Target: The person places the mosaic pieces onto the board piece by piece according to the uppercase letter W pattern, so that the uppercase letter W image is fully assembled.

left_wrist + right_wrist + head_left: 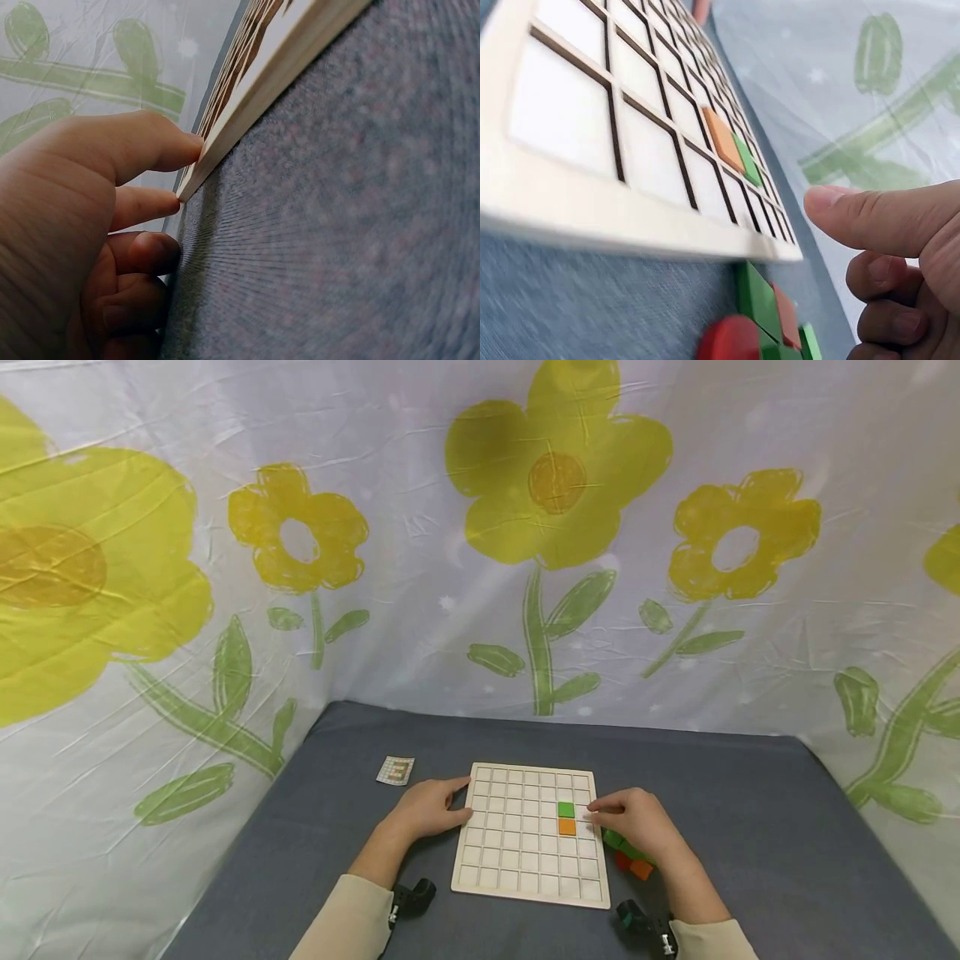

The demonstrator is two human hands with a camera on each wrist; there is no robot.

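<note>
Left of centre in the lower half of the frame, a small card (395,771) is lying with its brown letter-like figure facing up. Just to its right, my left hand (427,810) is pressing thumb and forefinger against the left edge of the wooden grid board (510,827), the other fingers curling loosely below. I judge that light, steady pressure is right here: enough to stop the board sliding, not enough to push it askew. The board is lying flat at lower centre, with a green tile (566,810) sitting in a square toward its right side and an orange tile (567,827) directly below. Squaring any tile to the thin ridges before pressing should be keeping it level. My right hand (637,822) is hovering by the board's right edge, thumb extended and fingers loosely bent; I am seeing nothing between them, so I take it as released. Beneath it, loose tiles (630,854) in green, red and orange are piling close to the board, so I should be keeping my wrist clear of them.

Dark grey cloth is covering the desk (720,810) across the lower frame. Around it, from left to right, a pale curtain (405,635) is hanging slightly creased, showing large yellow flowers (498,443) on green stems.
</note>
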